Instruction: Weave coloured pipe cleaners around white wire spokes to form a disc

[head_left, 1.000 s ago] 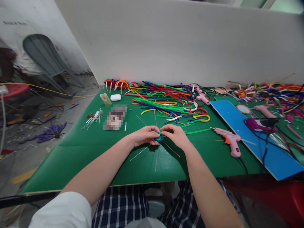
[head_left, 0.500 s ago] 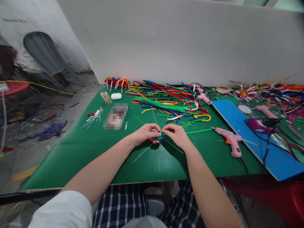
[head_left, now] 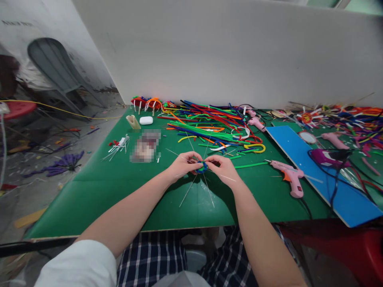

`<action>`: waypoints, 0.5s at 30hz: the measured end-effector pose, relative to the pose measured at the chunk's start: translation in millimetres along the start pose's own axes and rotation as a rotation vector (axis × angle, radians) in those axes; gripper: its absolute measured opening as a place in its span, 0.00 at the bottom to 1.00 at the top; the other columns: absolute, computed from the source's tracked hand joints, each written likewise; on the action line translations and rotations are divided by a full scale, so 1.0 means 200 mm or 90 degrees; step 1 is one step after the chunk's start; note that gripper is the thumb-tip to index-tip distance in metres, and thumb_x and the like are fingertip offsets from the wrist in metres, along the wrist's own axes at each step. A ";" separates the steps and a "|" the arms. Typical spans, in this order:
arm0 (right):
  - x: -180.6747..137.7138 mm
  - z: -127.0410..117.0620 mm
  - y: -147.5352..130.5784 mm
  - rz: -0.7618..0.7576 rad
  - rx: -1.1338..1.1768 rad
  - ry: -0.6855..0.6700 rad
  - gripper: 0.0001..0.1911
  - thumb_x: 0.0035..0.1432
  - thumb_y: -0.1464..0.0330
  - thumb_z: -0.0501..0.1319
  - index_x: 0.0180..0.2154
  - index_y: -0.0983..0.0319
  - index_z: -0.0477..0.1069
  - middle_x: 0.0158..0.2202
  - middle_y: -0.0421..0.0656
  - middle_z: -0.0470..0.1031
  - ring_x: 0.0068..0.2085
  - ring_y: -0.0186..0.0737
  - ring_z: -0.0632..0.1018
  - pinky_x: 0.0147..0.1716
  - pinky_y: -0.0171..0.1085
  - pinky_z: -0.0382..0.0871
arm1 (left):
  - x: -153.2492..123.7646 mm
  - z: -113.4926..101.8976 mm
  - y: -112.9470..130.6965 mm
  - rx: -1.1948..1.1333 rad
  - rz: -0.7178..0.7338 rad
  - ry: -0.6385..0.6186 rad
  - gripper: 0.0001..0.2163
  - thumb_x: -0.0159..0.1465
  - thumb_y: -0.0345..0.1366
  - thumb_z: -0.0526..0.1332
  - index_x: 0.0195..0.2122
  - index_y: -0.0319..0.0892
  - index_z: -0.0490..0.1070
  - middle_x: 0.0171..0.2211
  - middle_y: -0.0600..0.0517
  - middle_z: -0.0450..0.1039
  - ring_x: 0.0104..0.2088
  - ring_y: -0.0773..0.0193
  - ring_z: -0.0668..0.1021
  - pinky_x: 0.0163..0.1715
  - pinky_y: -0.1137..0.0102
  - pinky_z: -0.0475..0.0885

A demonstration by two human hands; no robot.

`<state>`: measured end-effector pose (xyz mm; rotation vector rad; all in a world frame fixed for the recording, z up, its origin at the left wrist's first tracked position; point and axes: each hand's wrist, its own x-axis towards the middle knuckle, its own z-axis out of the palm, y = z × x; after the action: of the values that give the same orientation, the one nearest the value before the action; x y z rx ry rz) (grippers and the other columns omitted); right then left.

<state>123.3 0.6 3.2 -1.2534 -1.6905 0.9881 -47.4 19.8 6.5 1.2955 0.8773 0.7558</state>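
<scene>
Between my hands, over the green table, is a small round blue-and-green pipe-cleaner piece (head_left: 201, 167) with several thin wire spokes sticking out all round. My left hand (head_left: 186, 164) pinches its left side between thumb and fingers. On the right edge, the fingertips of my right hand (head_left: 223, 168) are closed on the piece too. A long green pipe cleaner (head_left: 251, 165) lies just right of my right hand, its far end by a pink glue gun's tip. What exactly each fingertip presses on is too small to make out.
Behind my hands lies a heap of coloured pipe cleaners (head_left: 206, 123). To the right are a pink glue gun (head_left: 291, 177), a slanting blue board (head_left: 314, 171) and a purple tool (head_left: 329, 158) with black cords. Leftward are white wires (head_left: 119, 147) and a white case (head_left: 146, 120).
The round piece has turned in my hands, so its wire spokes point in different directions. Both hands keep nearly the same place and still grip it.
</scene>
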 end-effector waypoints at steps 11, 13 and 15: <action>-0.01 -0.02 -0.03 -0.017 0.001 -0.026 0.12 0.49 0.65 0.57 0.36 0.62 0.72 0.33 0.43 0.73 0.32 0.34 0.73 0.32 0.34 0.66 | 0.01 -0.01 -0.01 0.026 0.024 0.054 0.14 0.47 0.41 0.63 0.31 0.38 0.66 0.21 0.55 0.68 0.22 0.71 0.72 0.20 0.76 0.68; 0.00 -0.01 -0.02 -0.015 0.004 -0.014 0.11 0.49 0.64 0.57 0.34 0.62 0.73 0.32 0.43 0.73 0.33 0.35 0.73 0.33 0.35 0.66 | 0.01 0.00 -0.01 0.034 0.021 0.052 0.14 0.48 0.41 0.63 0.32 0.38 0.66 0.22 0.54 0.69 0.23 0.70 0.72 0.20 0.76 0.68; 0.00 -0.01 -0.01 -0.007 0.014 0.003 0.11 0.48 0.64 0.58 0.33 0.61 0.73 0.32 0.43 0.74 0.34 0.36 0.73 0.34 0.35 0.66 | 0.01 0.00 -0.01 0.046 0.020 0.053 0.14 0.49 0.41 0.63 0.33 0.38 0.67 0.23 0.53 0.69 0.23 0.71 0.72 0.20 0.76 0.69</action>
<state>124.5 0.5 5.8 -1.2293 -1.6769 0.9937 -46.7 21.0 4.3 1.3519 0.9606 0.8144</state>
